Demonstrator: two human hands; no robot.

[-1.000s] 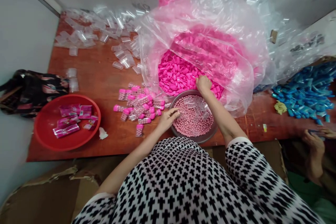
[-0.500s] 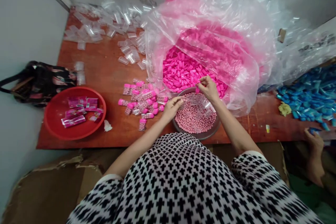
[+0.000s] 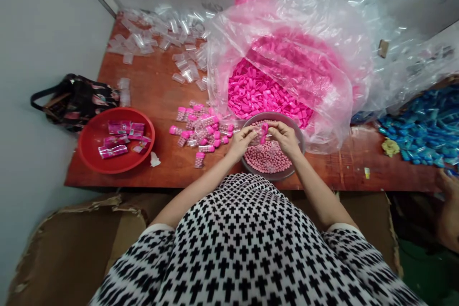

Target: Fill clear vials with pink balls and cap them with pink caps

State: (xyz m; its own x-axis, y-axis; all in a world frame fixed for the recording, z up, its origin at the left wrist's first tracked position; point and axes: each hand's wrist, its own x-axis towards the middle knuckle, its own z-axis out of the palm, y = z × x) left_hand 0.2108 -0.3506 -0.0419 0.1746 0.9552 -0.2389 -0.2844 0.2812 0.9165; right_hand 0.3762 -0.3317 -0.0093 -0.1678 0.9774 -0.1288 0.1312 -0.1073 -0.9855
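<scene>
Pinching a pink cap (image 3: 264, 132), the right hand (image 3: 286, 138) faced the left hand (image 3: 239, 143), which pinched what seemed a clear tube (image 3: 256, 140), above the bowl (image 3: 275, 177) of beads (image 3: 267, 160). Capped, bead-filled tubes (image 3: 205, 132) lay piled leftward; many loose caps (image 3: 256, 91) and uncapped tubes (image 3: 188, 71) lay unjoined beyond.

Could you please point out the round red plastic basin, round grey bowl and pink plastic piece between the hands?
Round red plastic basin (image 3: 91, 141), head view: bare left side.
Round grey bowl (image 3: 275, 177), head view: near rim.
Pink plastic piece (image 3: 264, 132), head view: middle.
</scene>
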